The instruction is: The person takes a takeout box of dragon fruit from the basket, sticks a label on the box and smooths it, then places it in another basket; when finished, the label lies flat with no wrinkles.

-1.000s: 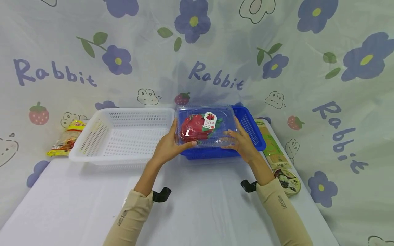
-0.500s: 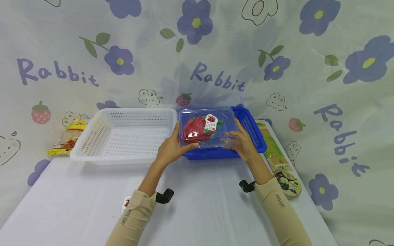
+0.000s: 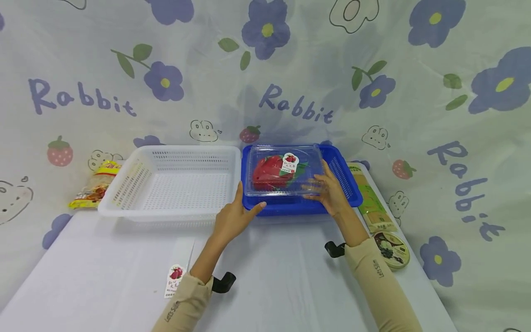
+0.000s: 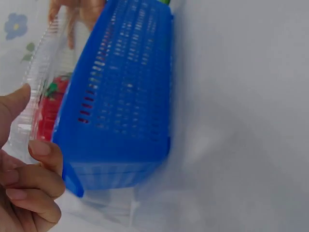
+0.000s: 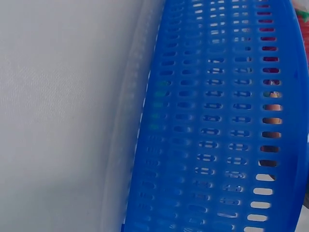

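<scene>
A clear plastic fruit box with a red dragon fruit and a white label on its lid sits in the top of the blue basket, tilted toward the front. My right hand grips its front right part, fingers showing through the plastic. At the front left corner, my left hand has its thumb and index finger spread apart beside the box. In the left wrist view, the thumb stands off the box while the other fingers bend near the basket rim. The right wrist view mostly shows the basket's side.
A white basket stands to the left, with a yellow-edged food bag beyond it. On the right lie a green packet and a round tin. A dragon fruit label lies partly under my left sleeve.
The box has gone down into the blue basket. My left hand has loosened and drawn down from its edge; the right hand stays on it. More of the table label shows.
</scene>
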Demonstrator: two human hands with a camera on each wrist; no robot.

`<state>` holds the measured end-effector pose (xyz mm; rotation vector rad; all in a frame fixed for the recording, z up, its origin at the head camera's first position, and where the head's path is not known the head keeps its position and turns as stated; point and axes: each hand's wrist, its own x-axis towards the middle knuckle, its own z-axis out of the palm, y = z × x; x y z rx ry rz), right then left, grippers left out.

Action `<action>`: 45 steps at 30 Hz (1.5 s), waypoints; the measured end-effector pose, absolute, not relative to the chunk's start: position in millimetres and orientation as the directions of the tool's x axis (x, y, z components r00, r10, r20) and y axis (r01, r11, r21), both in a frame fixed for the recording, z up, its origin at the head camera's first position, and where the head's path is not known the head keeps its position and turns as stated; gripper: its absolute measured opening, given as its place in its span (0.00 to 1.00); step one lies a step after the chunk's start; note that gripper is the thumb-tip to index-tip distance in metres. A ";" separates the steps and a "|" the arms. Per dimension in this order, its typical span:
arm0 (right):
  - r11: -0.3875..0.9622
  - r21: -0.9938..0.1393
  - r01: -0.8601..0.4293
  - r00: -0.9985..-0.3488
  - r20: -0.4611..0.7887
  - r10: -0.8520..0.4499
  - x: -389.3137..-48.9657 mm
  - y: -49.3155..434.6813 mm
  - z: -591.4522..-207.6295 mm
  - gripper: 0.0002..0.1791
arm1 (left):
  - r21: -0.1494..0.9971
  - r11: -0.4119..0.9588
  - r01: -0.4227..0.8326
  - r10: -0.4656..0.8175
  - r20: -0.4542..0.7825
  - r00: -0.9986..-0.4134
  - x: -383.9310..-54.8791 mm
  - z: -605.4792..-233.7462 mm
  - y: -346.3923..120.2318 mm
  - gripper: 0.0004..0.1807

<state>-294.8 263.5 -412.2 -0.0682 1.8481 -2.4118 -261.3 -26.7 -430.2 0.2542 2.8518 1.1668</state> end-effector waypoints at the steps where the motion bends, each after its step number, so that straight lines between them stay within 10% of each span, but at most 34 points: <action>1: -0.258 -0.965 0.055 -0.994 -0.028 -0.108 -295.2 264.2 -412.6 0.40 | 0.701 0.701 0.130 0.170 0.013 -0.985 -260.4 -433.2 -25.4 0.60; 45: -0.193 -0.967 0.167 -0.982 -0.145 -0.120 -311.2 273.5 -413.9 0.39 | 0.746 0.646 0.162 0.078 0.147 -0.986 -260.7 -479.4 -6.1 0.55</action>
